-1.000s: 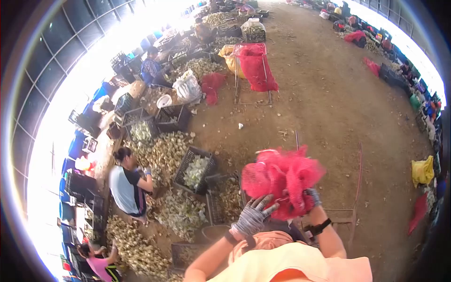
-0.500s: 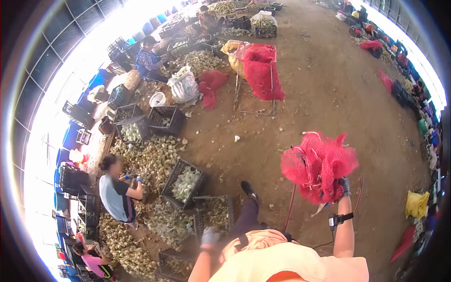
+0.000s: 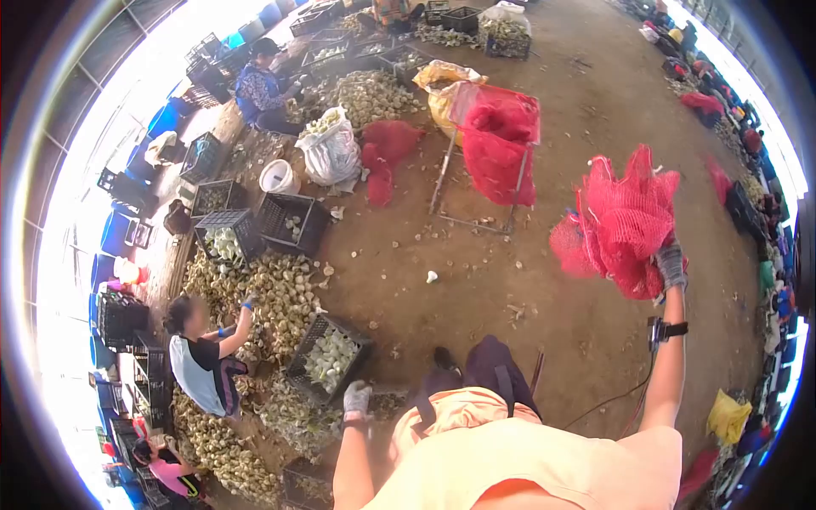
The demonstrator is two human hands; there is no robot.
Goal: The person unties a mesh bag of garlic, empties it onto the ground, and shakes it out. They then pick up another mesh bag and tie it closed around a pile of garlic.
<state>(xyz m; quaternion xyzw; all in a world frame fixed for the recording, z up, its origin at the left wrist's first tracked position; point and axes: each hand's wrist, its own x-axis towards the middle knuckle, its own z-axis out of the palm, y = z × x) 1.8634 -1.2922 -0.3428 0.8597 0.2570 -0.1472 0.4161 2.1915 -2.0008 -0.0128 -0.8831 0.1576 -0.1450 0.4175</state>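
A bunch of red mesh bags [image 3: 625, 221] hangs from my right hand [image 3: 671, 263], its gloved fingers wrapped round the gathered part, out to the right over the dirt floor. My left hand [image 3: 357, 399], in a grey-white glove, is low beside the black crate [image 3: 293, 374] of pale bulbs; whether its fingers are apart or closed is too small to tell. Ahead stands a metal frame [image 3: 442, 177] with a red mesh bag [image 3: 497, 144] hung on it, next to a yellow sack [image 3: 446, 102].
Garlic-like bulbs [image 3: 246, 289] lie heaped at the left, where a person [image 3: 204, 357] sits. Further off are black crates [image 3: 293, 223], a white bucket [image 3: 279, 177], a white sack [image 3: 330, 157] and another seated person [image 3: 259, 89]. More people and bags line the right side.
My right hand has moved right and forward with the red mesh bags. My left hand has shifted slightly left and forward. The view has shifted, and the nearby seated person has raised an arm.
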